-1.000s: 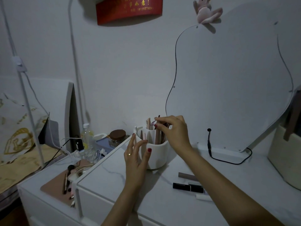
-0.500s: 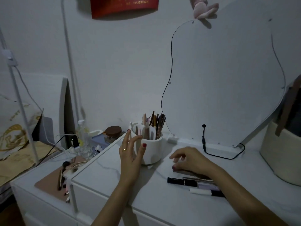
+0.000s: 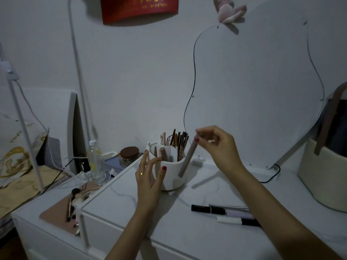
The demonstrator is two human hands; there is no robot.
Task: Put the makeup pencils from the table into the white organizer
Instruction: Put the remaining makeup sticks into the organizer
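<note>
So half a second ago the right hand (image 3: 218,145) was flat down on the white marble-look tabletop (image 3: 187,231) over the loose pencils, and now it's up in the air just right of the white round plastic organizer (image 3: 171,173), pinching the top end of a long taupe makeup pencil (image 3: 188,158) between thumb and fingertips. The pencil hangs tilted, its lower end down in front of the organizer's right wall, not inside any compartment yet. The left hand (image 3: 150,175) hasn't really moved: fingers spread and loosely straight beside the organizer's left wall, thumb close to the front of it, gripping nothing; can't tell if it actually touches. The organizer's far compartment is already packed with upright pencils, while the near ones show a few. On the near right, a black pencil (image 3: 207,209), a lilac one (image 3: 237,214) and a white-and-black one (image 3: 236,220) lie on the table, partly under the right forearm. There's open tabletop between them and the organizer.
</note>
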